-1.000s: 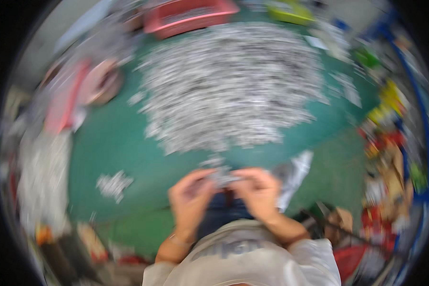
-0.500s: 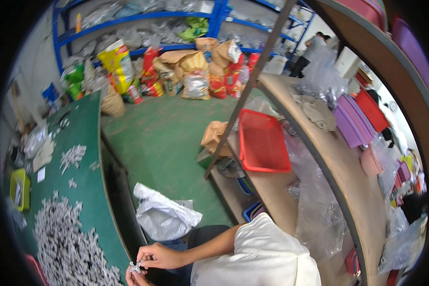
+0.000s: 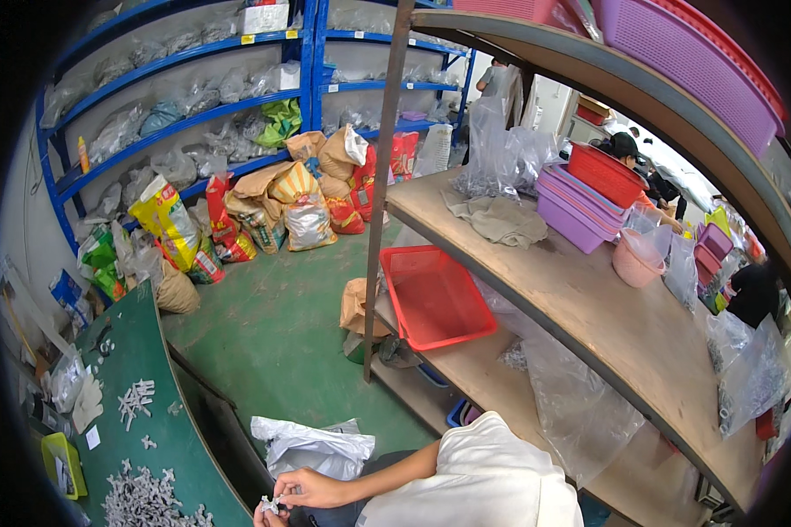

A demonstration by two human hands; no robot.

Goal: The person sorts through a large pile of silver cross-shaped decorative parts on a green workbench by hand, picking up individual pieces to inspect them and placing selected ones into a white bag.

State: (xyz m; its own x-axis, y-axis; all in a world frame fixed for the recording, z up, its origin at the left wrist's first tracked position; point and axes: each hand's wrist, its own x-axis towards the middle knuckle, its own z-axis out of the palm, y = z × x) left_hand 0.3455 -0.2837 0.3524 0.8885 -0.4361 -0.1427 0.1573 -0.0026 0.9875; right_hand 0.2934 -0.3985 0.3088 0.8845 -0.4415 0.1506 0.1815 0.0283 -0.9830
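Observation:
Near the lower edge, my right hand (image 3: 312, 488) pinches a small grey metal piece (image 3: 271, 504) with several short arms. My left hand (image 3: 269, 519) grips the same piece from below, and the picture's edge cuts off most of that hand. To the left, many similar grey pieces lie in a heap (image 3: 145, 499) on the green table (image 3: 163, 422). A smaller cluster of longer grey pieces (image 3: 135, 402) lies farther up the table, with a single piece (image 3: 148, 442) between the two groups.
A yellow-green basket (image 3: 64, 465) and a pale glove (image 3: 87, 403) are at the table's left. A white plastic sack (image 3: 312, 448) lies beyond my hands. To the right stands a shelf (image 3: 536, 272) with a red tray (image 3: 439, 299) and purple baskets (image 3: 576, 211). Filled sacks (image 3: 308, 220) line the back.
My view has tilted up and turned right, so more shelving shows and less of the heap. Both hands stay on the small grey metal piece.

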